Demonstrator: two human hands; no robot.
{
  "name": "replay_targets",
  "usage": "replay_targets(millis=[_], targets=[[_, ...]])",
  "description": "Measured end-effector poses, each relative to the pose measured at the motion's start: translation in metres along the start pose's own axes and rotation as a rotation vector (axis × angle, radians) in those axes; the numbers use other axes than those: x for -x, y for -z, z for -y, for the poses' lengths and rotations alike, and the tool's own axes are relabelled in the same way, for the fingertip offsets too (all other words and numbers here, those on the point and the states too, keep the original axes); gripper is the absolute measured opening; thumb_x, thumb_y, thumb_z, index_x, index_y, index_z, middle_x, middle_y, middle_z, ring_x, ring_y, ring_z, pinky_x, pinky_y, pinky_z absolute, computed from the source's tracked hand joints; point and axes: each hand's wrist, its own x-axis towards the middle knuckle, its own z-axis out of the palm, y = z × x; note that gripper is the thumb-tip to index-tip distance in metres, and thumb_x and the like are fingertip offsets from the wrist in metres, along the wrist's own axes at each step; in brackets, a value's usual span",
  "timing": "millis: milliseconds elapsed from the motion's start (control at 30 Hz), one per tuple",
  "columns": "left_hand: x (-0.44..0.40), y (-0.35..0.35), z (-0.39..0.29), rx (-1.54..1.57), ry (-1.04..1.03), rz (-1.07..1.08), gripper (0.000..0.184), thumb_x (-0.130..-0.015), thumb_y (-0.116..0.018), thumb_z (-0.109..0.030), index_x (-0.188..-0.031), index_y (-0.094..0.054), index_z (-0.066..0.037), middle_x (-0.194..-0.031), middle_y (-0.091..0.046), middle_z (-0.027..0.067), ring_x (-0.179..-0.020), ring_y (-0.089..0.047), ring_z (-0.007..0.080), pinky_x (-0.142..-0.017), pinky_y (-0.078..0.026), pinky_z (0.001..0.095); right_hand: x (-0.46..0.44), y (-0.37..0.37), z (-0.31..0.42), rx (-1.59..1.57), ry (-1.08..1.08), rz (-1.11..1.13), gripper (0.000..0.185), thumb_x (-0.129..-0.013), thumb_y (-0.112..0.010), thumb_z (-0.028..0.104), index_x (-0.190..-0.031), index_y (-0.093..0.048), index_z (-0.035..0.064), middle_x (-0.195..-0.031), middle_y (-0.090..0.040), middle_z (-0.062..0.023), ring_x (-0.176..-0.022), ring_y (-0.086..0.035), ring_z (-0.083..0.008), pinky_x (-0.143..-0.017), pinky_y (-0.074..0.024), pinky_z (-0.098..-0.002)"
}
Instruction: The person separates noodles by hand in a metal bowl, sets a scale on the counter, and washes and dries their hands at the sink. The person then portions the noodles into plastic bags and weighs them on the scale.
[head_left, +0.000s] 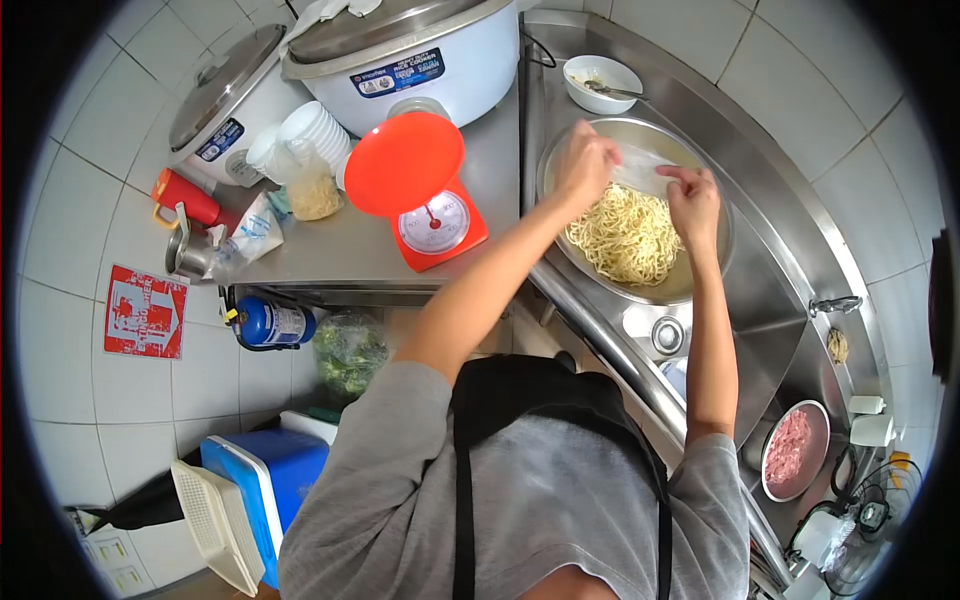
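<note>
A clear plastic bag is stretched between my two hands above a wide metal bowl. My left hand pinches one side of it, slightly blurred. On the other side, my right hand grips the bag with fingers closed. Below them, a heap of yellow noodles lies in the bowl, which rests over the steel sink. Just behind the bowl stands a white bowl with a spoon and some pale food in it.
On the left counter stand a red kitchen scale, stacked white tubs, a bag of food and two rice cookers. A bowl of pink minced meat sits at right. A blue fire extinguisher is under the counter.
</note>
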Motion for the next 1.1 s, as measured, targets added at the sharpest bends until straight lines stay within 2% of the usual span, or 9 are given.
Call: replay_targets(millis=[167, 200, 333, 500, 800, 833, 967, 1033, 1100], targets=[[-0.011, 0.018, 0.026, -0.342, -0.098, -0.048, 0.018, -0.074, -0.051, -0.002, -0.086, -0.065, -0.006, -0.105, -0.049, 0.0161, -0.09, -0.053, 0.0321, -0.078, -0.044, 0.0405, -0.004, -0.004, -0.044, -0.375, -0.251, 0.517, 0.037, -0.071, -0.068, 0.019, -0.106, -0.06, 0.012, -0.089, -0.055, -0.012, -0.076, -0.055, -0.0181, -0.065, -0.0431, -0.0333], [-0.011, 0.023, 0.032, -0.359, -0.083, -0.022, 0.027, -0.072, -0.048, 0.002, -0.091, -0.065, -0.007, -0.105, -0.049, 0.0172, -0.091, -0.053, 0.0325, -0.079, -0.044, 0.0395, -0.003, -0.028, -0.098, 0.067, 0.18, 0.405, 0.062, -0.06, -0.077, 0.03, -0.115, -0.054, 0.014, -0.092, -0.059, -0.0125, -0.086, -0.057, -0.0261, -0.074, -0.0447, -0.0392], [-0.007, 0.035, 0.036, -0.343, -0.049, 0.053, 0.033, -0.073, -0.044, 0.003, -0.095, -0.065, -0.008, -0.104, -0.051, 0.0196, -0.094, -0.053, 0.0336, -0.082, -0.042, 0.039, 0.027, -0.052, -0.125, 0.537, 0.455, 0.534, 0.052, -0.06, -0.072, 0.022, -0.11, -0.057, 0.0144, -0.095, -0.061, -0.0155, -0.089, -0.058, -0.0302, -0.079, -0.0455, -0.0383], [-0.021, 0.069, 0.017, -0.394, 0.022, 0.126, 0.025, -0.076, -0.043, -0.004, -0.085, -0.066, -0.006, -0.091, -0.057, 0.0177, -0.088, -0.055, 0.0338, -0.081, -0.042, 0.0399, -0.036, -0.013, -0.068, 0.329, 0.086, 0.71, 0.029, -0.063, -0.055, 0.008, -0.091, -0.064, 0.0098, -0.083, -0.062, -0.0179, -0.076, -0.06, -0.0296, -0.071, -0.048, -0.0366], [-0.054, 0.094, -0.001, -0.234, -0.059, 0.007, 0.032, -0.077, -0.045, -0.009, -0.105, -0.059, -0.003, -0.107, -0.056, 0.019, -0.099, -0.054, 0.0316, -0.086, -0.041, 0.0345, -0.104, 0.1, 0.059, -0.309, 0.05, 0.371, 0.014, -0.076, -0.056, 0.012, -0.085, -0.064, 0.0051, -0.069, -0.062, -0.0033, -0.062, -0.056, -0.0092, -0.058, -0.0465, -0.0293], [-0.056, 0.095, -0.005, -0.226, -0.064, 0.005, 0.033, -0.077, -0.045, -0.009, -0.107, -0.058, -0.003, -0.108, -0.055, 0.0189, -0.1, -0.054, 0.0317, -0.086, -0.041, 0.0344, -0.101, 0.078, 0.04, 0.012, 0.216, 0.366, 0.013, -0.075, -0.059, 0.012, -0.086, -0.061, 0.0054, -0.069, -0.061, -0.0034, -0.058, -0.053, -0.0088, -0.055, -0.0448, -0.0268], [-0.055, 0.095, -0.004, -0.268, -0.044, 0.017, 0.038, -0.075, -0.047, -0.01, -0.112, -0.055, -0.003, -0.11, -0.053, 0.0194, -0.1, -0.053, 0.0329, -0.085, -0.041, 0.0363, -0.091, 0.016, -0.021, 0.132, 0.127, 0.283, 0.02, -0.071, -0.064, 0.024, -0.087, -0.065, 0.0118, -0.074, -0.063, -0.0131, -0.072, -0.062, -0.025, -0.068, -0.0479, -0.0348], [-0.056, 0.091, 0.01, -0.27, -0.07, 0.001, 0.039, -0.074, -0.049, -0.012, -0.112, -0.054, -0.003, -0.114, -0.049, 0.0223, -0.101, -0.051, 0.0353, -0.085, -0.041, 0.0406, -0.077, -0.026, -0.064, 0.441, 0.02, 0.78, 0.034, -0.069, -0.067, 0.028, -0.101, -0.06, 0.0158, -0.097, -0.061, -0.0152, -0.09, -0.059, -0.0273, -0.075, -0.0476, -0.0377], [-0.055, 0.095, 0.009, -0.254, -0.057, 0.02, 0.041, -0.074, -0.049, -0.011, -0.114, -0.053, -0.003, -0.117, -0.047, 0.0224, -0.104, -0.049, 0.0356, -0.087, -0.041, 0.0399, -0.027, -0.06, -0.1, 0.608, 0.11, 0.715, 0.057, -0.068, -0.068, 0.025, -0.119, -0.043, 0.0228, -0.121, -0.042, -0.0171, -0.106, -0.048, -0.0324, -0.081, -0.0453, -0.0433]])
